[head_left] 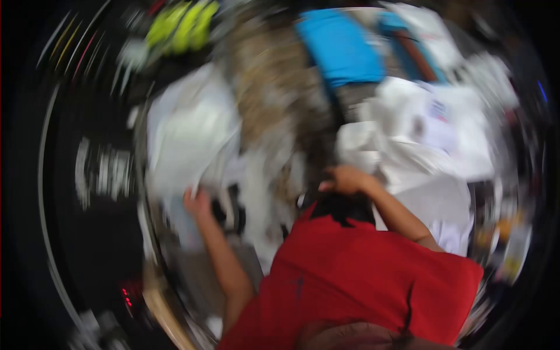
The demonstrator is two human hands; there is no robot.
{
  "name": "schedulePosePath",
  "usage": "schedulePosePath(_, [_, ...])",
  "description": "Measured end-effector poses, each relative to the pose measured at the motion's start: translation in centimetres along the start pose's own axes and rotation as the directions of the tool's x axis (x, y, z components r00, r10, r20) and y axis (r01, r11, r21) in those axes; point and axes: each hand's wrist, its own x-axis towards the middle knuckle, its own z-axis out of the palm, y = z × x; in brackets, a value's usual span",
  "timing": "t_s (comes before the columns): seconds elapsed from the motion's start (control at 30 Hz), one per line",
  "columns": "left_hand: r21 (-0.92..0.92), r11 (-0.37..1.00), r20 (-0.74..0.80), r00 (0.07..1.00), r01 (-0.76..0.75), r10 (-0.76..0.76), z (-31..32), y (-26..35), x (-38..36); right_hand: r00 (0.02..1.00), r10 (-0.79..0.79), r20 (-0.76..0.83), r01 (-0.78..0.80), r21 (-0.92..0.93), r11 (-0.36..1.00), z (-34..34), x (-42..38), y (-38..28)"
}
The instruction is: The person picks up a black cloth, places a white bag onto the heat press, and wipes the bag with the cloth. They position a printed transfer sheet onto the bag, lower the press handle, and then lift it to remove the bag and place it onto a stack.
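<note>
The whole view is smeared by motion. On the left, my left hand (198, 202) is closed at the lower edge of a white plastic bag (192, 131) and appears to pinch it. My right hand (348, 179) is in front of my red shirt (361, 262), beside a large white bag (420, 125) with printing on it. The fingers of that hand bend toward a dark area and are too blurred to show whether they hold anything.
Blue folded material (344, 49) lies at the far side. Bright yellow-green items (184, 26) are at the upper left. A blurred brown surface (271, 76) runs up the middle. Red lit digits (126, 297) glow at the lower left, near a pale wooden edge (166, 315).
</note>
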Motion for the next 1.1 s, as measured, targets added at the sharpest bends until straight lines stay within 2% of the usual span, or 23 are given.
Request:
schedulePosePath(0.03, [0.086,0.996,-0.092,0.995,-0.033,0.041,4.3,-1.2,-3.7,0.982,-0.134,-0.134,0.148,0.106,0.983,0.7,2.3,0.5])
schedulePosePath(0.07, [0.775,0.589,0.046,0.951,-0.227,0.305,1.1,-2.0,-4.8,0.982,-0.149,-0.118,0.179,0.316,0.932,1.5,5.5,0.8])
schedulePosePath(0.1, [0.263,0.965,-0.225,0.971,-0.015,0.076,8.3,-2.6,-9.1,0.986,-0.126,-0.108,0.164,0.511,0.844,2.3,8.6,0.8])
schedulePosePath(0.13, [0.301,0.953,-0.097,0.995,0.015,0.015,8.5,-2.6,-11.8,0.998,-0.062,-0.021,0.057,0.726,0.686,3.4,10.5,-0.3])
schedulePosePath(0.17, [0.327,0.945,-0.136,0.99,0.023,0.023,9.9,-3.4,-14.8,0.997,0.004,0.078,-0.071,0.878,0.474,4.2,12.6,-1.2])
schedulePosePath(0.2, [0.332,0.942,-0.139,0.99,0.048,-0.001,11.2,-3.9,-17.7,0.993,-0.023,0.118,-0.09,0.855,0.51,5.3,14.6,-2.0])
schedulePosePath(0.27, [0.399,0.914,-0.105,0.994,0.074,-0.034,9.9,-4.1,-23.0,0.925,-0.074,0.372,-0.326,0.88,0.346,7.6,17.4,-4.1])
schedulePosePath(0.3, [0.424,0.9,-0.117,0.992,0.099,-0.054,8.9,-4.1,-25.3,0.911,-0.084,0.405,-0.346,0.857,0.383,8.7,17.7,-5.4])
schedulePosePath(0.37, [0.486,0.867,-0.136,0.989,0.111,-0.05,6.7,-4.0,-30.0,0.758,-0.216,0.616,-0.399,0.699,0.593,11.8,18.5,-8.3])
schedulePosePath(0.4, [0.529,0.845,-0.167,0.986,0.083,0.008,6.2,-3.6,-32.5,0.731,-0.272,0.626,-0.431,0.733,0.527,13.8,19.7,-9.3])
schedulePosePath(0.43, [0.514,0.856,-0.209,0.976,0.061,0.056,4.8,-3.2,-35.1,0.693,-0.275,0.667,-0.442,0.693,0.569,15.2,19.7,-11.1])
schedulePosePath(0.5, [0.668,0.731,-0.262,0.963,0.136,0.06,1.3,-2.6,-40.7,0.739,-0.415,0.531,-0.197,0.759,0.621,16.9,18.6,-15.6])
schedulePosePath(0.53, [0.636,0.754,-0.355,0.93,0.164,0.097,0.6,-2.6,-43.6,0.78,-0.353,0.516,-0.213,0.75,0.626,18.3,18.5,-17.8])
schedulePosePath(0.57, [0.616,0.773,-0.388,0.913,0.154,0.127,-0.3,-3.1,-46.1,0.753,-0.352,0.555,-0.222,0.719,0.658,19.4,17.7,-20.3])
schedulePosePath(0.6, [0.368,0.928,-0.39,0.896,-0.06,0.212,-1.3,-3.9,-48.3,0.717,-0.408,0.565,-0.16,0.703,0.693,20.2,16.5,-23.1])
schedulePosePath(0.63, [0.087,0.955,-0.406,0.865,-0.285,0.295,-1.9,-4.6,-50.3,0.678,-0.46,0.573,-0.097,0.691,0.717,21.6,15.4,-25.3])
schedulePosePath(0.7, [-0.313,0.784,-0.452,0.81,-0.536,0.374,0.4,-4.8,-51.8,0.643,-0.501,0.579,-0.027,0.671,0.741,25.2,14.1,-28.8])
schedulePosePath(0.77, [-0.284,0.753,-0.451,0.776,-0.594,0.441,1.2,-5.7,-52.2,0.613,-0.546,0.571,0.054,0.659,0.75,28.2,13.1,-31.7])
schedulePosePath(0.9, [-0.276,0.809,-0.549,0.776,-0.519,0.31,3.7,-8.0,-53.1,0.676,-0.543,0.499,0.257,0.531,0.808,33.8,14.4,-33.7])
schedulePosePath(0.97, [-0.388,0.84,-0.414,0.886,-0.379,0.209,2.8,-10.2,-54.2,0.655,-0.598,0.462,0.506,0.319,0.801,35.4,15.1,-34.1])
schedulePosePath(1.0, [-0.458,0.824,-0.415,0.9,-0.334,0.134,1.9,-11.4,-55.1,0.651,-0.596,0.469,0.508,0.314,0.802,35.5,14.4,-34.5])
schedulePosePath(1.07, [-0.436,0.82,-0.457,0.877,-0.37,0.153,0.1,-13.1,-56.8,0.624,-0.714,0.318,0.732,0.083,0.677,35.8,12.7,-35.7])
schedulePosePath(1.1, [-0.411,0.82,-0.495,0.853,-0.398,0.166,-0.3,-13.4,-57.7,0.618,-0.714,0.329,0.735,0.079,0.673,35.8,11.9,-36.1])
